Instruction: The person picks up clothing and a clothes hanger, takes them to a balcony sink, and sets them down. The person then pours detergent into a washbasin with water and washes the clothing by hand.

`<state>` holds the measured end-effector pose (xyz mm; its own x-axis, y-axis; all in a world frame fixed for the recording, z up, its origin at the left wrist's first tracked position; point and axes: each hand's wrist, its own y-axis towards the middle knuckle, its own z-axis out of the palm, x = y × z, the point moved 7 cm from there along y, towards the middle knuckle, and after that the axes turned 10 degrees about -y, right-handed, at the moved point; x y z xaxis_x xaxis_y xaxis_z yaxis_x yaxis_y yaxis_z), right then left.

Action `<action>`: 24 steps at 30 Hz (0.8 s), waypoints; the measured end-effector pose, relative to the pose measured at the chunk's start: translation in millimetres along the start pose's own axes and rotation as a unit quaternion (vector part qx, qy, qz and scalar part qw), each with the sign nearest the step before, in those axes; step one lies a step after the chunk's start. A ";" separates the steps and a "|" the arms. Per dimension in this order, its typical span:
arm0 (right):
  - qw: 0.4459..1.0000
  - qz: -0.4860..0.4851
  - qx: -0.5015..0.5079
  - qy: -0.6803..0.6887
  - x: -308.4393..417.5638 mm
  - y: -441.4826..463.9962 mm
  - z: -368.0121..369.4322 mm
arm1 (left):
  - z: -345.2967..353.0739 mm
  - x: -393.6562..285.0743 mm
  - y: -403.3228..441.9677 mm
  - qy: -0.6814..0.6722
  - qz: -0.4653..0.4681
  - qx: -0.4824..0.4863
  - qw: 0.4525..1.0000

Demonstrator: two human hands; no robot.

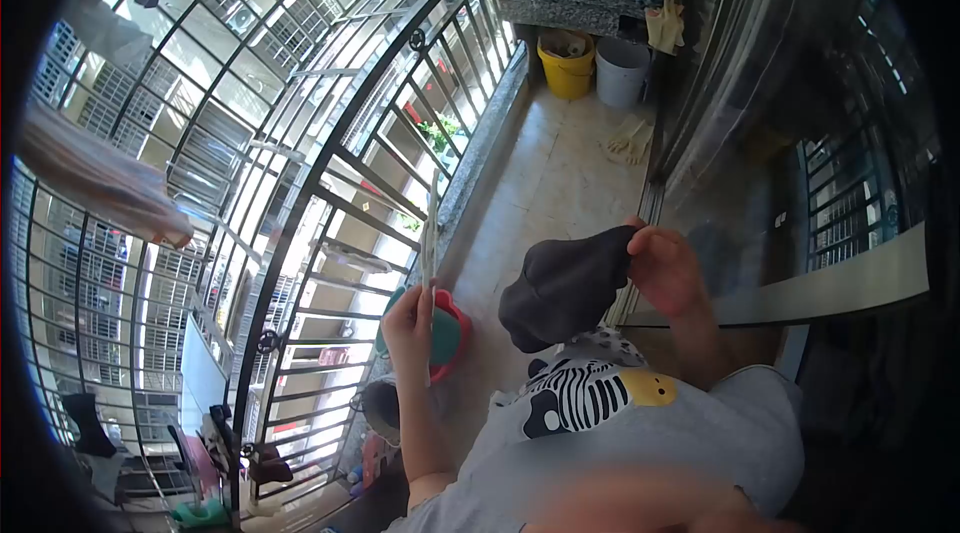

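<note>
A dark grey piece of cloth point(565, 288), bunched and folded, hangs in front of my chest. My right hand point(662, 268) pinches it by its upper right edge, thumb and fingers closed. My left hand point(408, 321) is closed around a thin, pale, upright strip point(430, 258), perhaps a hanger seen edge-on. It stands apart from the cloth, to its left. Below and behind my left hand are a red basin point(455, 318) and a green basin point(445, 341) on the floor, partly hidden by the hand.
Along the left runs a black balcony railing point(345, 148), with window bars beyond it and hanging laundry point(110, 178). A yellow bucket point(566, 68) and a grey bucket point(622, 73) stand under a stone sink point(560, 8). On the right is a sliding glass door point(780, 203).
</note>
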<state>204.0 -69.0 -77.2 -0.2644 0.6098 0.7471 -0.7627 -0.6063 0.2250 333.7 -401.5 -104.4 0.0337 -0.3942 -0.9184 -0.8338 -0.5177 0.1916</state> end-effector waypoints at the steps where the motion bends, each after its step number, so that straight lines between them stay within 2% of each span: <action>1: 0.999 -0.023 -0.023 -0.016 3.1 11.6 -11.5 | 15.9 -8.3 30.9 -0.012 -0.006 0.035 0.999; 5: 0.993 -0.079 -0.079 -0.022 4.3 74.7 -52.5 | 81.4 -15.2 140.1 -0.096 0.013 0.122 0.988; 7: 0.993 -0.093 -0.059 -0.036 8.4 116.3 -71.9 | 110.6 -12.2 185.8 -0.091 0.026 0.136 0.986; 13: 0.990 -0.065 0.002 -0.127 36.8 266.0 -125.1 | 161.8 15.2 327.7 -0.020 -0.018 0.131 0.991; 15: 0.989 -0.053 -0.004 -0.142 46.9 303.7 -144.8 | 170.0 16.0 366.6 -0.035 0.035 0.124 0.991; 16: 0.988 -0.060 -0.011 -0.145 57.0 318.7 -152.1 | 173.3 13.5 383.5 -0.049 0.063 0.118 0.990; 17: 0.986 -0.071 -0.016 -0.147 64.3 334.6 -160.6 | 175.9 20.4 402.8 -0.023 0.030 0.123 0.992; 20: 0.979 -0.116 -0.041 -0.162 91.3 384.3 -199.3 | 195.5 54.8 468.0 -0.053 0.050 0.109 0.991; 21: 0.975 -0.130 -0.055 -0.169 101.9 398.4 -214.4 | 207.7 54.0 491.6 -0.058 0.021 0.106 0.992; 23: 0.963 -0.153 -0.107 -0.192 127.3 429.9 -247.2 | 236.2 66.8 544.1 -0.049 0.068 0.103 0.991; 24: 0.956 -0.168 -0.137 -0.198 139.4 443.5 -269.7 | 251.8 60.7 570.2 -0.047 0.047 0.088 0.994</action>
<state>-330.2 -115.1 -41.9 0.2263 0.4725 0.8518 -0.9055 -0.2203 0.3627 -278.4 -529.4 -138.1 -0.0934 -0.3566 -0.9296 -0.9150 -0.3372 0.2213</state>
